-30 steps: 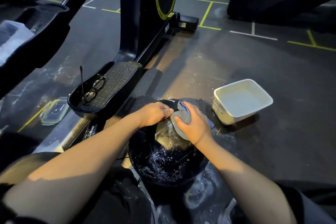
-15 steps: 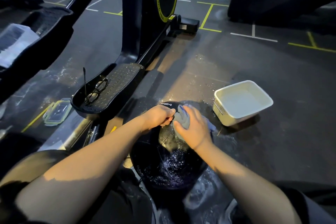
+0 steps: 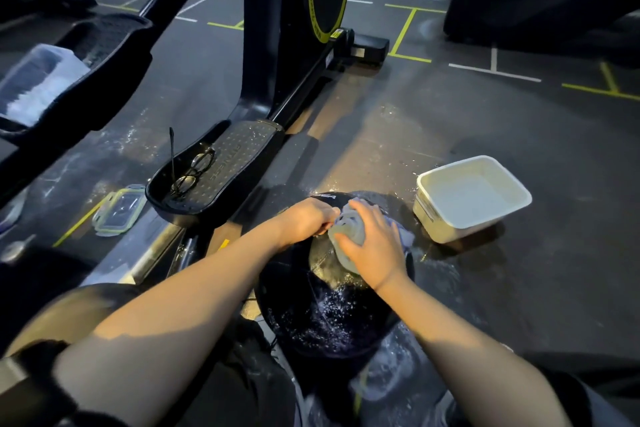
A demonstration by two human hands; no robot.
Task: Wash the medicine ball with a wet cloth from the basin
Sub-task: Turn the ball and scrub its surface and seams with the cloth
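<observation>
White basin point(image 3: 498, 218) holds water; glasses point(image 3: 192, 172) lie on pedal point(image 3: 228, 170).

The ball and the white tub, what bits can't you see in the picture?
- Medicine ball, head view: top covered by the cloth, left hand and right hand; lettering partly hidden.
- Basin: water depth unclear.
- Cloth: underside hidden.

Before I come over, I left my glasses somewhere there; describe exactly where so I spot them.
Find the black exercise machine left of the medicine ball. Its nearer foot pedal holds the glasses at its near end: dark-framed, one arm sticking straight up, unlike the clear container lid on the floor beside.
</observation>
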